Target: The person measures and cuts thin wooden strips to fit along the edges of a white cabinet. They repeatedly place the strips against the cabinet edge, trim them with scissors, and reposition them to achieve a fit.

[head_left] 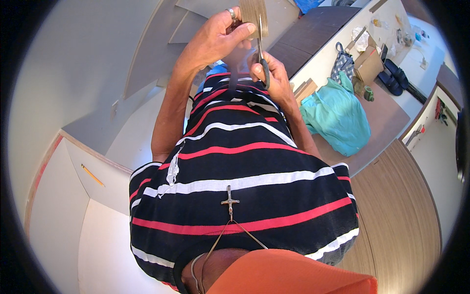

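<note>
We locate the flat, brown wood-grain strip (254,10) at the upper edge of the view, beyond the right hand (277,79); the left hand (214,40) is nearer. The frame cuts the strip off, so we cannot confirm its long axis. The dark-handled metal scissors (266,74) point away from the black, red-and-white striped shirt (235,164), blades overlapping the strip. Left grip: pinching the strip, thumb across its face. Right grip: wrapped around the handles; we cannot tell the blade opening.
</note>
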A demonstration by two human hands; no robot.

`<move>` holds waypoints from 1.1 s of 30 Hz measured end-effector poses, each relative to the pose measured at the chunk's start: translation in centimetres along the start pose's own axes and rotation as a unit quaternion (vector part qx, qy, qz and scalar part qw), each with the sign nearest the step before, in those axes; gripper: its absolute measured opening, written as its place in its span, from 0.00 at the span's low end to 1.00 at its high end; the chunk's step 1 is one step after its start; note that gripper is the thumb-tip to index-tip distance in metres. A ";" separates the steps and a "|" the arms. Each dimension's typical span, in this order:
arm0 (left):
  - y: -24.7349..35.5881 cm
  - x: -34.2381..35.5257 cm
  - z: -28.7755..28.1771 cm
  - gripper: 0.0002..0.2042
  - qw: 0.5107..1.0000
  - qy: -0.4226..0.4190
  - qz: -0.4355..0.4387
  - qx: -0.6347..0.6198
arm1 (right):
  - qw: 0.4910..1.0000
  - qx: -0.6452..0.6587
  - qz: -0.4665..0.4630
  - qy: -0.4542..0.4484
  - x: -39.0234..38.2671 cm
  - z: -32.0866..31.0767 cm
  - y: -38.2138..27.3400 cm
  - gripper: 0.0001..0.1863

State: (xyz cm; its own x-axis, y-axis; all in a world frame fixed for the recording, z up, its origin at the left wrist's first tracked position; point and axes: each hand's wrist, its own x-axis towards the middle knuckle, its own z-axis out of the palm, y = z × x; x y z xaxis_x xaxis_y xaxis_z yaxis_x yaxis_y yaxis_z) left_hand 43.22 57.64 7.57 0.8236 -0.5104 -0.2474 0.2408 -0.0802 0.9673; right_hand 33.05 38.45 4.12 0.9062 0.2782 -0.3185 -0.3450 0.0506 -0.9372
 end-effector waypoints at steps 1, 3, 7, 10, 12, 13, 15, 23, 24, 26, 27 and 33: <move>0.0 -0.1 0.0 0.11 1.000 -0.004 0.000 0.001 | 1.000 -0.006 -0.015 -0.002 0.0 0.0 0.0 0.14; 0.0 -0.2 0.1 0.12 1.000 -0.006 0.000 0.001 | 1.000 0.004 -0.002 -0.006 0.0 0.0 -0.1 0.15; 0.1 -0.4 0.3 0.12 1.000 0.001 0.000 -0.001 | 1.000 -0.008 0.009 -0.003 -0.2 0.4 -0.4 0.24; 0.2 -0.7 0.4 0.12 1.000 0.008 -0.008 0.002 | 1.000 -0.004 -0.014 -0.005 -0.3 0.6 -0.4 0.24; 0.2 -0.7 0.4 0.12 1.000 0.011 -0.008 0.007 | 1.000 -0.009 -0.015 -0.005 -0.3 0.6 -0.3 0.24; 0.2 -0.8 0.4 0.12 1.000 0.011 -0.007 0.011 | 1.000 -0.016 -0.017 -0.006 -0.4 0.5 -0.2 0.23; 0.1 -0.8 0.4 0.12 1.000 0.009 -0.003 0.011 | 1.000 -0.013 0.000 -0.003 -0.4 0.3 0.0 0.19; -0.1 -0.9 0.6 0.12 1.000 0.011 -0.006 0.000 | 0.999 -0.031 0.011 -0.014 -0.4 -0.1 -0.1 0.20; -0.1 -0.9 0.7 0.12 1.000 0.008 -0.011 -0.002 | 0.999 -0.029 0.023 -0.013 -0.4 0.0 -0.2 0.22; -0.2 -0.9 0.8 0.12 1.000 0.005 -0.014 -0.006 | 0.999 -0.025 0.033 -0.012 -0.4 0.1 -0.4 0.25; -0.2 -0.9 0.8 0.12 1.000 0.008 -0.013 -0.007 | 0.999 -0.023 0.032 -0.010 -0.5 0.1 -0.5 0.25; -0.4 -0.8 0.9 0.12 1.000 0.009 -0.003 -0.013 | 0.999 -0.035 0.011 -0.012 -0.3 0.1 -0.4 0.24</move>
State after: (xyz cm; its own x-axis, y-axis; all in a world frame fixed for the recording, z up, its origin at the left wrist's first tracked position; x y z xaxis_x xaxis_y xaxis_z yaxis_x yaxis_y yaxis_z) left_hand 41.97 57.35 7.44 0.8310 -0.4946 -0.2546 0.2587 -0.0616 0.9640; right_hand 32.87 38.40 4.57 0.8920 0.3017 -0.3367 -0.3463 -0.0226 -0.9378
